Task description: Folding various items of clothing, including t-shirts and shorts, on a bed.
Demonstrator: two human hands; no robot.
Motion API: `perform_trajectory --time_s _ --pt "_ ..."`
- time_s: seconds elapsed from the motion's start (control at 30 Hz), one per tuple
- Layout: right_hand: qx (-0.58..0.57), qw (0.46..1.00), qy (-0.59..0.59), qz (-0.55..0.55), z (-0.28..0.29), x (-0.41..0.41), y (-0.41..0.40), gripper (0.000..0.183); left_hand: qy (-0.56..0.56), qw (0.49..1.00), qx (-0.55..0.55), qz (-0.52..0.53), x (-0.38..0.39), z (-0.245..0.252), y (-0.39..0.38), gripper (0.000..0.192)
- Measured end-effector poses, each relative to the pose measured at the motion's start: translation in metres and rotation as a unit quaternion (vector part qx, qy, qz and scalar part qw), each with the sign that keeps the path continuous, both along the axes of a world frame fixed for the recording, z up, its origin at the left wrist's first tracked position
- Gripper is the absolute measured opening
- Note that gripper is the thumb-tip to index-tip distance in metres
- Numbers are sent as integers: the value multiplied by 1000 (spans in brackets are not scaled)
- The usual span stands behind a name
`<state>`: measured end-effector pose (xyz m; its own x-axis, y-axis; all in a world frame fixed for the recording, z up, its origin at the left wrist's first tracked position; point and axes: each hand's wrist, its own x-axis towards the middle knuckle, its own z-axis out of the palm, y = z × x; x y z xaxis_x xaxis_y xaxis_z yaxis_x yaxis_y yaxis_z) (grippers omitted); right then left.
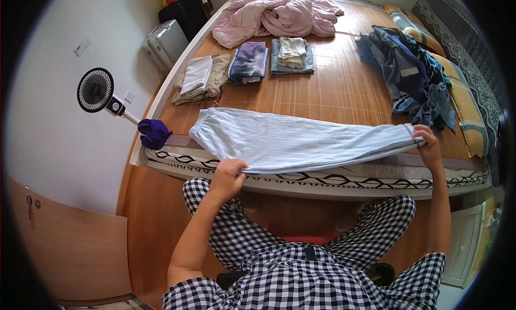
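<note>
A pair of light blue ribbed trousers point(298, 138), doubled lengthwise, stretches across the near edge of the bed. Its elastic waistband points left and the cuffs point right. At the near edge, by the crotch, my left hand point(230, 179) pinches the cloth between thumb and fingers. My right hand point(429, 144) grips the leg cuffs at the far right end. Between my hands the near edge of the cloth hangs slightly over the mattress side point(314, 179).
Folded clothes lie beyond: a beige and white stack point(197, 77), a purple-grey garment point(248, 62) and a denim stack point(292, 58). A rumpled clothes heap point(415, 72) sits right, beside yellow pillows point(463, 104). A pink quilt point(278, 14) lies at the back. A fan point(96, 90) stands left.
</note>
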<state>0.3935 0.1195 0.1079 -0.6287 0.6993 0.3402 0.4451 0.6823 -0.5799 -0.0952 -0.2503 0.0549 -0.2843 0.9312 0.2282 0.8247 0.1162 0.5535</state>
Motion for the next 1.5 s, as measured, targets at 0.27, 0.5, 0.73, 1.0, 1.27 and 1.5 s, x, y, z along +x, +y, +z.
perform_trajectory --time_s 0.27,0.5,0.73,1.0,1.27,1.5 --pt "-102 989 55 -88 -68 91 3 32 -22 996 -39 -78 44 31 45 35" --pt "-91 980 111 -138 -47 141 22 25 164 975 -147 33 33 -25 109 75" --pt "-124 964 159 -171 -33 158 23 32 146 976 -159 42 19 -21 122 84" --pt "113 993 0 -36 69 -35 -37 28 186 960 -170 122 -20 -37 114 82" --pt "171 974 -63 132 6 -250 -116 24 165 964 -174 119 -17 -38 116 82" --pt "41 979 -117 162 -37 -261 -163 62 153 966 -171 122 -20 -42 111 82"
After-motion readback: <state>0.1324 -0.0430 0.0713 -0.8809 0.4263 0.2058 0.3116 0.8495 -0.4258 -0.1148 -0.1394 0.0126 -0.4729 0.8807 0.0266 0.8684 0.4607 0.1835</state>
